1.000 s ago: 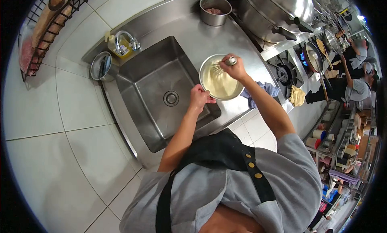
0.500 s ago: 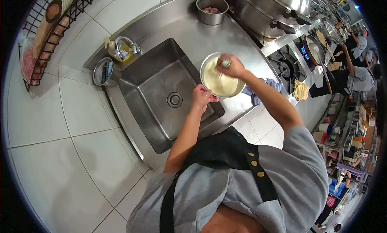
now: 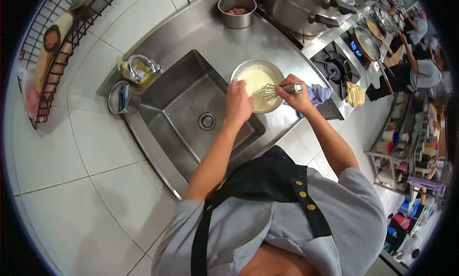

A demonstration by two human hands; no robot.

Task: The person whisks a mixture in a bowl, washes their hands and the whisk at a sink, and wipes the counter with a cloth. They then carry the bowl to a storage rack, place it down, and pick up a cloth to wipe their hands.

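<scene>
Head view: one round steel bowl (image 3: 256,68) of smooth pale batter (image 3: 253,80) stands on the steel counter (image 3: 224,42) just beside the single rectangular sink (image 3: 191,113). The right hand (image 3: 299,98) is clenched round one wire whisk (image 3: 277,90) — its long axis lies near level, wires pointing left into the bowl. The left hand (image 3: 237,104) grasps the bowl's near rim. A blue cloth (image 3: 319,93) lies beside it.

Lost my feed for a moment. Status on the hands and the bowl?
Left hand gripping bowl rim. Right hand shut on whisk, wires over pale batter. Bowl on steel counter beside sink. Blue cloth by right wrist, clear of bowl.
</scene>
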